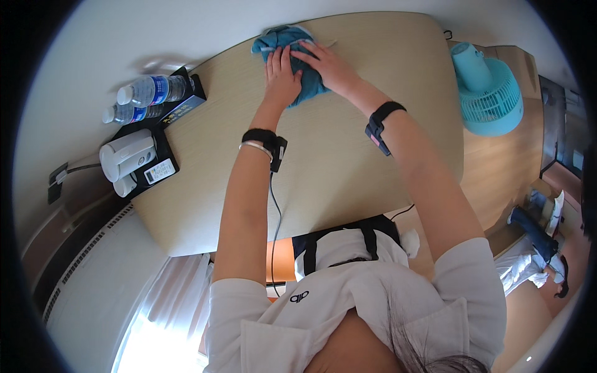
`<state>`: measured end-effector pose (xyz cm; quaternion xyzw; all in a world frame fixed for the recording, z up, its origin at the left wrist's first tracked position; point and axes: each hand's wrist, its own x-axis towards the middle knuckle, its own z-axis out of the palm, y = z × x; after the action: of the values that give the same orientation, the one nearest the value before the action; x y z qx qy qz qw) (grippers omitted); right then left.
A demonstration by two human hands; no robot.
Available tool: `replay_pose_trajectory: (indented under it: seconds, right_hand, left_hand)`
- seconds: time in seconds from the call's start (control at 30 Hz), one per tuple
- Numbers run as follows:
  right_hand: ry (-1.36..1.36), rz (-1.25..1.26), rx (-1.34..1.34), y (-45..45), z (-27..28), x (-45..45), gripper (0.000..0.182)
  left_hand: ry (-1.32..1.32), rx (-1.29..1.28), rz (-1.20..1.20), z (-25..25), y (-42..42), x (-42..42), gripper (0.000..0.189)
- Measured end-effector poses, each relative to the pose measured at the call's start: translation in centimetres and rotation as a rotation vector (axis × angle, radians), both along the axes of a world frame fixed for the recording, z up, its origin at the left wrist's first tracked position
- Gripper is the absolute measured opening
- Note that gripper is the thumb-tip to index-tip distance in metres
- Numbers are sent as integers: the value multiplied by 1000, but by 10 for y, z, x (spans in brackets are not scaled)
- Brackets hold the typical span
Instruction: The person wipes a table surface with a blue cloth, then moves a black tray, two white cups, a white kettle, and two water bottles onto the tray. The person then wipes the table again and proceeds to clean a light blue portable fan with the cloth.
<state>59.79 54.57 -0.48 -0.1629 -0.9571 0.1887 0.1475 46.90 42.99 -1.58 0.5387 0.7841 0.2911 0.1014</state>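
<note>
A teal cloth (308, 91) with a pale edge lies bunched on the light wood-grain table (336, 172), near its far edge by the wall. My left hand (282, 77) rests flat on the cloth, fingers pointing away from me and slightly apart. From the right, my right hand (329, 67) reaches onto the same cloth, its fingertips on the upper part and its fingers spread. Neither hand visibly grasps the fabric. Each wrist wears a black strap with a small device, and a cable runs down from the left one.
At the left, a black tray (168, 149) holds water bottles (151, 90) and a white electric kettle (128, 154). A turquoise fan (489, 95) stands right of the table, on a wooden surface. Another person (531, 256) is at the far right. The cable hangs over the near table edge.
</note>
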Motion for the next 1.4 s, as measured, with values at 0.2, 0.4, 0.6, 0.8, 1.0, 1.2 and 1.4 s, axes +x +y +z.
replay_pose_trajectory:
  seconds: [0.2,0.4,0.6,0.8,1.0,1.2,1.4]
  right_hand:
    - [-44,-4,71,30,-5,-24,59]
    - [-72,-16,3,29,8,-18,52]
    - [-62,-37,-156,-12,12,29,48]
    - [-40,32,-222,-62,21,109,52]
    - [-27,28,-231,-119,33,201,51]
    - [25,26,-251,-172,32,312,46]
    - [74,16,-261,-188,42,394,50]
  left_hand:
    - [56,47,39,-9,27,-21,69]
    - [68,128,-1,-10,26,-20,68]
    - [-1,46,-39,12,-11,25,67]
    - [-21,-16,-6,25,-70,113,69]
    - [-26,-89,10,23,-137,207,71]
    - [-8,-138,-2,36,-185,317,72]
    - [-2,-191,-33,36,-197,391,74]
